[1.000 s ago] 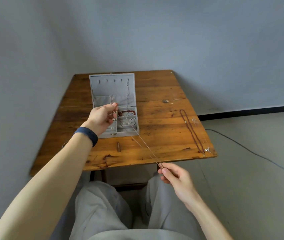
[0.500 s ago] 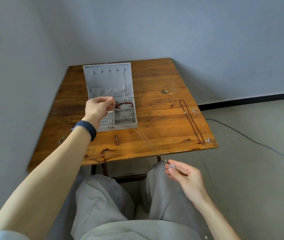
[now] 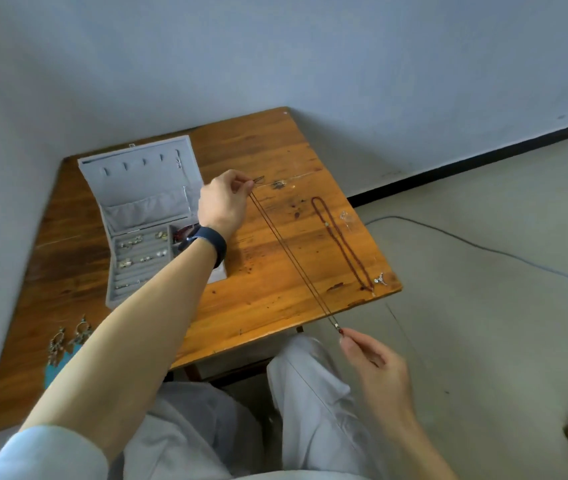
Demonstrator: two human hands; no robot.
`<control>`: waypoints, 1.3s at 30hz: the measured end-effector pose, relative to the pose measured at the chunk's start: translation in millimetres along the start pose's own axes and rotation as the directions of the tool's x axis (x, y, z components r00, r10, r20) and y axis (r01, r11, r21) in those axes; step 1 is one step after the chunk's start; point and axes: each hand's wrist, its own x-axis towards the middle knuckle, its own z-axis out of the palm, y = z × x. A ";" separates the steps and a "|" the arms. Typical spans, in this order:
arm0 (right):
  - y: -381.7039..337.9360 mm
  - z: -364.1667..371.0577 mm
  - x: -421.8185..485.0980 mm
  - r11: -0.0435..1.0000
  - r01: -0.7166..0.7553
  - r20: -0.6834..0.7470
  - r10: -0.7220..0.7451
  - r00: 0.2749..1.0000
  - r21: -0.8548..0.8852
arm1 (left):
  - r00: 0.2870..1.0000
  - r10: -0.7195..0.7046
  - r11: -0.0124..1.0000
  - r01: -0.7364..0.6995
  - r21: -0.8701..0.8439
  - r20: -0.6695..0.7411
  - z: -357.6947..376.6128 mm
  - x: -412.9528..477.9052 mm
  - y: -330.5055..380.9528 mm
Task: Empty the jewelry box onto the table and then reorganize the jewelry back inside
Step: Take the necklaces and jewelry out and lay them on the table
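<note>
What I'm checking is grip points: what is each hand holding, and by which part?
A thin chain necklace, stretched between them: the left hand pinches its far end, the right hand its near end.

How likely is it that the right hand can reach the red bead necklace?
Probably yes: the right hand hovers just off the table, with only bare wood between it and the red bead necklace. But it pinches the thin chain.

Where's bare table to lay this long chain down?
Bare wood lies between the jewelry box and the red bead necklace, under the chain, and at the far corner behind them. Crowded: the right edge by the charm; earrings front left.
</note>
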 end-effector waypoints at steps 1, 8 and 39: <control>-0.8 0.1 3.7 1.000 -0.002 -0.027 0.002 1.000 0.004 | 1.000 0.006 1.000 -0.006 0.014 0.010 11.2 4.6 3.7; -13.7 2.9 35.5 0.995 0.084 -0.142 -0.092 0.986 -0.059 | 0.996 0.006 0.975 -0.025 0.221 0.087 69.8 49.5 17.2; 12.4 10.9 73.5 0.736 0.393 -0.167 -0.559 0.812 -0.552 | 0.971 -0.015 0.957 -0.055 0.284 0.240 140.5 85.6 -9.0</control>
